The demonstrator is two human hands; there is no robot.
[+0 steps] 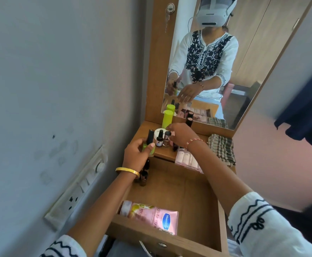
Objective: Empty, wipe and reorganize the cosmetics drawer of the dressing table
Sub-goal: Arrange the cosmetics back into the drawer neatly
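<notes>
The only readable print is on the pink lotion tube [152, 216] lying in the open drawer [194, 243], at the lower middle of the frame. A blue oval badge near the tube's flat end carries the brand "Vaseline" in white letters. Beside the badge, running along the tube, stand the larger letters "Gluta-Hya", cut off at the tube's edge. Nearer the cap end a fragment reading "10X" shows. The small dark dropper bottle [159, 140] on the tabletop, in the middle of the frame, bears a label, but its print is too small to read.
</notes>
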